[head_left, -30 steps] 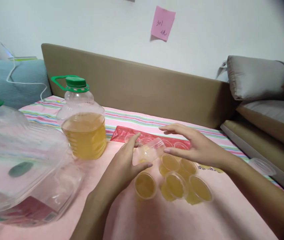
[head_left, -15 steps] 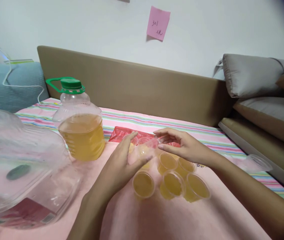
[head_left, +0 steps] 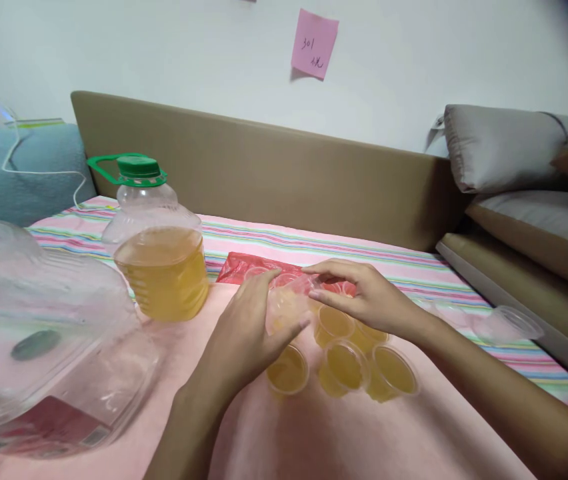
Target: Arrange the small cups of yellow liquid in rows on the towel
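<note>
Several clear plastic cups of yellow liquid stand in the middle of the pink cloth (head_left: 259, 433), among them a front-left cup (head_left: 287, 369), a front-middle cup (head_left: 345, 365) and a front-right cup (head_left: 394, 372). My right hand (head_left: 359, 290) is curved over the back cups, its thumb and fingers around the end of a clear plastic cup (head_left: 297, 287). My left hand (head_left: 249, 323) has its thumb and fingers apart, beside that clear cup and left of the filled ones. A red plastic bag (head_left: 237, 267) lies behind the hands.
A large jug (head_left: 164, 267) of yellow liquid with a green cap stands at the left. Nearer is a big clear jug (head_left: 64, 313). Clear stacked cups (head_left: 507, 325) lie at the right. Grey cushions (head_left: 514, 150) are piled at the far right, before a brown board (head_left: 264, 167).
My left hand has shifted slightly right, over the edge of the front-left cup. My right hand and the clear cup have moved slightly left.
</note>
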The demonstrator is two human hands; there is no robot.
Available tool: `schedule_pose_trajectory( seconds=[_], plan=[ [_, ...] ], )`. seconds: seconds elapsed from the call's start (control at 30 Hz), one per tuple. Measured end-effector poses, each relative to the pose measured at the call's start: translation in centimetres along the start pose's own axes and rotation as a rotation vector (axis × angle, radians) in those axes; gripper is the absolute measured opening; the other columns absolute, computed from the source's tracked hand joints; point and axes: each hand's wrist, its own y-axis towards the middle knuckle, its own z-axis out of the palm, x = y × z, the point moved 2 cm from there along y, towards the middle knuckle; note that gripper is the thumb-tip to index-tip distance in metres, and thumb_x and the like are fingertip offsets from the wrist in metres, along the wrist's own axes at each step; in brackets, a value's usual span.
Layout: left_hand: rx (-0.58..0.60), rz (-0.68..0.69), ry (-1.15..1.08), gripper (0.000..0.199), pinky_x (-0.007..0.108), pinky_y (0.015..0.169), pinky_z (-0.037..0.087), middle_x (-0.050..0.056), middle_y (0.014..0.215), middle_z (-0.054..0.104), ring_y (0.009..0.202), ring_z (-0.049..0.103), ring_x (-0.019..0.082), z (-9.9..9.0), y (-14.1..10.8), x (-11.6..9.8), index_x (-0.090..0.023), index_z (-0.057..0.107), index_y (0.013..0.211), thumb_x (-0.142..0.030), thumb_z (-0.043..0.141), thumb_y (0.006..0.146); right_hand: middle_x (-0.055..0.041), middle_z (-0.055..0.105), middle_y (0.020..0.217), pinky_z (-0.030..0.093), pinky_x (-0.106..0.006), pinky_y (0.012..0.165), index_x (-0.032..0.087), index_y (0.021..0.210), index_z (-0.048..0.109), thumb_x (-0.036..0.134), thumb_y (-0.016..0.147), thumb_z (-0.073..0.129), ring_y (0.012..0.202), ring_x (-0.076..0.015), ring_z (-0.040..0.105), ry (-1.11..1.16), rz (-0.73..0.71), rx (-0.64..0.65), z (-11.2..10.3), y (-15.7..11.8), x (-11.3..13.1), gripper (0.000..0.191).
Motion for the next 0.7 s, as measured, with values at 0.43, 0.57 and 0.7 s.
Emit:
schedule_pose_trajectory(
  seconds=[0.43, 0.57, 0.7],
  plan=[
    [-0.013, 0.088, 0.058, 0.065, 0.054, 0.112, 0.052, 0.013, 0.145, 0.064, 0.135, 0.060, 0.034, 1.4, 0.4, 0.6, -0.020, 0.048, 0.147, -0.024, 0.079, 0.090, -0.0017, 0.074, 0.127, 0.057, -0.047, 0.103, 0.037, 0.151, 0.059, 0.038, 0.102, 0.070, 0.113, -0.0241, 0.071, -0.102, -0.032, -0.066, 0.6, -0.8, 1.2, 0.051],
    [-0.013, 0.101, 0.071, 0.069, 0.055, 0.113, 0.053, 0.015, 0.147, 0.063, 0.136, 0.061, 0.034, 1.7, 0.3, 0.8, -0.019, 0.044, 0.151, -0.026, 0.078, 0.091, -0.0017, 0.074, 0.128, 0.057, -0.045, 0.102, 0.033, 0.134, 0.072, 0.038, 0.102, 0.070, 0.114, -0.0246, 0.070, -0.124, -0.012, -0.088, 0.9, -0.9, 1.3, 0.032],
    [-0.001, 0.114, 0.095, 0.069, 0.060, 0.117, 0.048, 0.018, 0.148, 0.063, 0.137, 0.061, 0.036, 1.7, 0.3, 0.6, -0.017, 0.044, 0.152, -0.024, 0.077, 0.092, -0.0013, 0.074, 0.126, 0.057, -0.047, 0.101, 0.036, 0.145, 0.064, 0.041, 0.103, 0.068, 0.111, -0.0246, 0.071, -0.117, 0.018, -0.084, 1.2, -1.1, 1.2, 0.043]
  ],
)
